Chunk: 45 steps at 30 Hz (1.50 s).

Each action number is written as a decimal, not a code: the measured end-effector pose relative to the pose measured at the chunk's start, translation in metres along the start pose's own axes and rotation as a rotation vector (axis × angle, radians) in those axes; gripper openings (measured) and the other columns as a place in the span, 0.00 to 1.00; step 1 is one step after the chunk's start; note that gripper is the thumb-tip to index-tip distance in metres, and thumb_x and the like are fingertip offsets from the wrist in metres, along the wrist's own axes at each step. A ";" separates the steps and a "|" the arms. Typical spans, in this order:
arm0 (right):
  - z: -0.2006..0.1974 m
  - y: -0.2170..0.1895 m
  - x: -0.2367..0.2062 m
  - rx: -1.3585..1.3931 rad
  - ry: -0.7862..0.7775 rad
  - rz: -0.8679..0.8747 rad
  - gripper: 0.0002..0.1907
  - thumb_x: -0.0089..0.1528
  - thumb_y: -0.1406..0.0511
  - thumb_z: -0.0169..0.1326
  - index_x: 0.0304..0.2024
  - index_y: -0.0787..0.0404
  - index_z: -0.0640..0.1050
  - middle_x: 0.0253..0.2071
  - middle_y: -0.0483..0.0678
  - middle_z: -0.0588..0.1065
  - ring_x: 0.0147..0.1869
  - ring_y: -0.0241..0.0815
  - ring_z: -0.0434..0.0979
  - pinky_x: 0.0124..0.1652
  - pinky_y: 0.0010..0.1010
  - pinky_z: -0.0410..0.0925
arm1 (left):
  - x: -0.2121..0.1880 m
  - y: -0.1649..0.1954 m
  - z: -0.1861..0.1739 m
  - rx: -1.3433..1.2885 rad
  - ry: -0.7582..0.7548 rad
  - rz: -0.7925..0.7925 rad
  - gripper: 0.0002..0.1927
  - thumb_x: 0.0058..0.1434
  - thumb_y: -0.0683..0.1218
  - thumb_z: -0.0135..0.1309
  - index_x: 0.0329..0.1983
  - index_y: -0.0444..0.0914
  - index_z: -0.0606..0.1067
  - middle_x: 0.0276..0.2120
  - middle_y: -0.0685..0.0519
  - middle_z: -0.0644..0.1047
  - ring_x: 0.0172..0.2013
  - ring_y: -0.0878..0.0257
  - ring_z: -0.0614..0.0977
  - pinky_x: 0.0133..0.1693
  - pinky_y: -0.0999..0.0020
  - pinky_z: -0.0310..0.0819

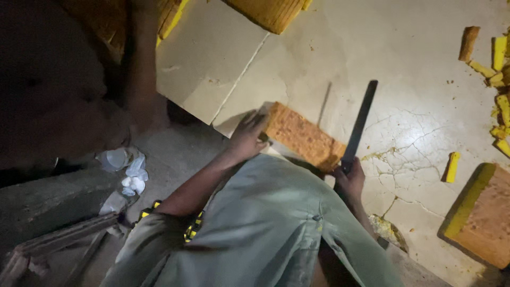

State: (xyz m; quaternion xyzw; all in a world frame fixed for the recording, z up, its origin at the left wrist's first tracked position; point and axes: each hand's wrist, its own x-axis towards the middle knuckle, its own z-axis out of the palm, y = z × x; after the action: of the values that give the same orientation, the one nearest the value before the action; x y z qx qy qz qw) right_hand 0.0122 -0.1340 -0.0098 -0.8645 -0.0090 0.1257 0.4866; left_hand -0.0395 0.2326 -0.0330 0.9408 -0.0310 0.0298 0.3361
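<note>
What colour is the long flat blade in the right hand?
Black, seen in the head view: the long flat blade held by the right hand.

A rough workshop: cracked cutting slab [414,79], yellow block offcuts [499,106], floor debris [127,175].

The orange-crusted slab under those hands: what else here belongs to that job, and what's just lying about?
In use:
left hand steadying the slab
right hand gripping a long dark knife

Lying about:
yellow cut sticks
another block
crumpled plastic
</note>
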 end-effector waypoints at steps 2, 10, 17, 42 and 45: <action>0.017 -0.010 0.018 0.218 -0.059 0.007 0.15 0.61 0.73 0.53 0.51 0.66 0.72 0.44 0.51 0.78 0.46 0.41 0.80 0.46 0.33 0.74 | 0.013 -0.012 -0.010 0.009 0.035 -0.066 0.49 0.49 0.51 0.71 0.71 0.33 0.62 0.67 0.35 0.66 0.70 0.38 0.62 0.70 0.46 0.52; 0.114 -0.100 0.117 0.491 -0.251 -0.006 0.16 0.61 0.77 0.52 0.51 0.67 0.69 0.47 0.53 0.76 0.52 0.43 0.80 0.52 0.37 0.78 | 0.091 -0.078 -0.086 0.209 0.118 -0.327 0.53 0.50 0.51 0.72 0.74 0.34 0.56 0.71 0.34 0.55 0.69 0.33 0.57 0.67 0.34 0.48; 0.199 -0.187 0.205 0.596 -0.400 -0.065 0.19 0.63 0.74 0.54 0.56 0.65 0.69 0.53 0.52 0.75 0.55 0.42 0.78 0.54 0.34 0.73 | 0.164 -0.134 -0.148 0.129 0.288 -0.590 0.39 0.73 0.48 0.54 0.84 0.42 0.54 0.70 0.38 0.63 0.67 0.41 0.65 0.67 0.46 0.60; -0.161 0.057 -0.020 0.205 0.740 -0.008 0.05 0.72 0.65 0.51 0.45 0.61 0.71 0.30 0.44 0.69 0.24 0.39 0.71 0.24 0.36 0.70 | 0.002 0.002 -0.010 0.378 -0.009 -0.180 0.39 0.70 0.56 0.48 0.79 0.33 0.56 0.78 0.32 0.46 0.78 0.34 0.43 0.74 0.31 0.32; -0.155 0.084 -0.080 0.320 0.750 0.302 0.08 0.69 0.62 0.54 0.43 0.58 0.70 0.24 0.43 0.67 0.19 0.34 0.66 0.19 0.29 0.62 | 0.002 0.018 0.003 0.315 0.005 -0.202 0.41 0.73 0.56 0.47 0.79 0.26 0.52 0.74 0.21 0.44 0.73 0.25 0.42 0.66 0.25 0.31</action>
State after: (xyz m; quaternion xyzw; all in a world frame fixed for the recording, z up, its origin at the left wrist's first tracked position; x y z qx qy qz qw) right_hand -0.0391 -0.3192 0.0124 -0.7556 0.3146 -0.1271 0.5603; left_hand -0.0393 0.2167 -0.0238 0.9801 0.0695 0.0029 0.1860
